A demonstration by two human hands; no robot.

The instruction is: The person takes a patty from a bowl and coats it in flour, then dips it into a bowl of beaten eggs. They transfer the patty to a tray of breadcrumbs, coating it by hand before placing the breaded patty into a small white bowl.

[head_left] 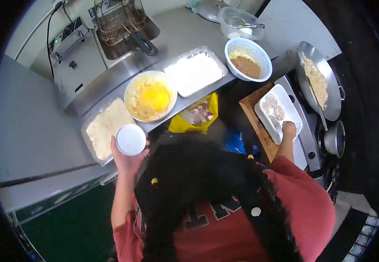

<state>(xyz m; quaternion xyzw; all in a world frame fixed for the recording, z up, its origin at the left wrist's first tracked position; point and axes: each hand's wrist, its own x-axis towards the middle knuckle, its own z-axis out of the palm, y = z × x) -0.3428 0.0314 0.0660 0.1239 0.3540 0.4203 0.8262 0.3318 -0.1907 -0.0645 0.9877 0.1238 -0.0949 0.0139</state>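
There is one view only. It sits above my head and looks steeply down, so my own hair (189, 174) and red shirt (303, 201) fill the lower middle. It faces forward over the steel counter (185, 30) across the top. The wide lens bends the edges and darkens the corners. Nothing is close up: my left hand (128, 159), gripping a round white container (130, 139), and my right hand (289, 130), at the white tray (291, 105), sit near mid-frame.

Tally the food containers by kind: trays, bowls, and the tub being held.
Rectangular trays: 3 (crumb tray, flour tray, patty tray)
Bowls: 3 (egg bowl, white bowl, clear bowl)
Round white tub, in the left hand: 1
Total: 7
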